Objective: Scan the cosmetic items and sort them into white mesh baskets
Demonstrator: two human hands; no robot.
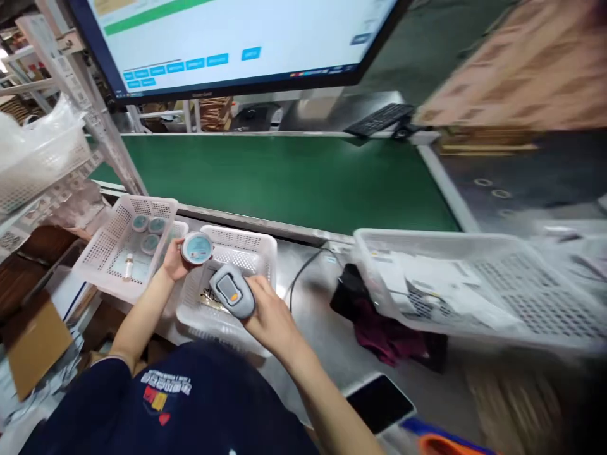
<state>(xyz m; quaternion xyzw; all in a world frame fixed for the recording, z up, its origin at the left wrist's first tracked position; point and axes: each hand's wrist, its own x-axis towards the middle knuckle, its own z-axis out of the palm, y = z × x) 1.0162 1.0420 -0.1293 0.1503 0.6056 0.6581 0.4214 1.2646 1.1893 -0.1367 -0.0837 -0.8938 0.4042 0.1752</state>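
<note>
My left hand (175,260) is closed on a round tub (197,248) with a light blue lid, its top facing me. In my right hand (268,313) is a grey handheld barcode scanner (232,291) with a small screen and an orange button. The scanner's head points toward the tub, with a short gap between them. Both hands are over a white perforated basket (270,259), where a clear packet with dark markings (211,294) lies. To the left, another white basket (90,262) holds three similar tubs (150,244) and a small bottle (128,266).
A green conveyor belt (284,177) runs behind the baskets, under a large monitor (237,38). A keyboard (377,120) sits beyond it. On the right are a basket of papers (427,284), dark maroon cloth (384,335) and a phone-like device (382,403). A cable (303,268) crosses the metal table.
</note>
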